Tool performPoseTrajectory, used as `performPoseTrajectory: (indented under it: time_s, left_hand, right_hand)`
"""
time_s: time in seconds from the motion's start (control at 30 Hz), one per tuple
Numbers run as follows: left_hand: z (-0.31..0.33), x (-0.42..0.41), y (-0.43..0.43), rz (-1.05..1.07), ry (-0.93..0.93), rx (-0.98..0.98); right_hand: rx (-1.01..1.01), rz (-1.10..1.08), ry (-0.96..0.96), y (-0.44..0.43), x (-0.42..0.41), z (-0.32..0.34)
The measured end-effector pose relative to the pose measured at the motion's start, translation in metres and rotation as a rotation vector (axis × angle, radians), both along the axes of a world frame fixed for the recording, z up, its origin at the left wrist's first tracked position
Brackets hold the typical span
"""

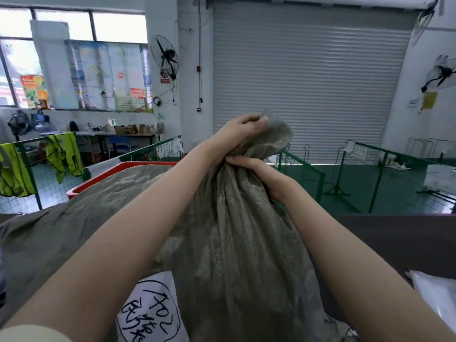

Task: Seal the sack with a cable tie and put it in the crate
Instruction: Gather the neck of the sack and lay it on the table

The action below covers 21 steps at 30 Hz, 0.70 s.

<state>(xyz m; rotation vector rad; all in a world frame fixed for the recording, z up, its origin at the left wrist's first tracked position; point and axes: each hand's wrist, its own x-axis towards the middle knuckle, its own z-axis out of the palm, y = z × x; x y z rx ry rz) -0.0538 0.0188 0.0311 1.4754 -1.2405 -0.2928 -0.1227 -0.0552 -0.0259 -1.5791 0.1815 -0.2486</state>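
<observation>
Left grip [243, 128] above right grip [259, 172], both clenched.

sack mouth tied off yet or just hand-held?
Just hand-held. The sack neck is bunched, left hand gripping above, right hand pinching below. No cable tie visible on it.

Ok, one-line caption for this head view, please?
Both hands bunch the neck of a grey sack: left hand above, right hand below, red crate behind; no cable tie visible.

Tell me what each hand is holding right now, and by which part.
Both hold the grey woven sack by its gathered mouth. The left hand grips the bunched top; the right hand pinches the neck just below it. No cable tie is visible.
</observation>
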Motion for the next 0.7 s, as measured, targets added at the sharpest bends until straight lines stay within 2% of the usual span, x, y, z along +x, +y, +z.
performPoseTrajectory:
  time_s: [0.07,0.23,0.3,0.37,0.43,0.5,0.57,0.63,0.7]
  left_hand:
    - [0.002,0.007,0.005,-0.04,0.05,0.127]
    - [0.003,0.032,0.025,0.493,-0.108,0.106]
    - [-0.003,0.043,0.037,0.605,-0.222,0.184]
    - [-0.011,0.045,0.047,0.57,-0.212,0.411]
    - [-0.019,0.04,0.053,0.384,-0.005,0.622]
    - [-0.026,0.037,0.056,0.223,0.223,0.592]
    - [-0.03,0.042,0.058,0.177,0.362,0.499]
    - [-0.032,0.045,0.059,0.238,0.419,0.417]
    - [-0.03,0.049,0.061,0.355,0.422,0.239]
  right_hand:
    - [0.015,-0.122,-0.026,0.004,0.007,-0.001]
    - [0.022,-0.393,-0.002,0.0,0.016,0.001]
    - [0.008,-0.45,0.005,0.001,0.016,0.002]
    - [0.028,-0.462,-0.022,0.004,0.019,0.001]
    - [0.065,-0.446,-0.078,0.007,0.025,0.0]
    - [0.052,-0.431,-0.123,0.01,0.031,0.001]
    - [0.006,-0.434,-0.141,0.01,0.034,0.002]
    - [-0.032,-0.437,-0.147,0.011,0.032,0.004]
    - [-0.039,-0.456,-0.126,0.011,0.03,0.006]
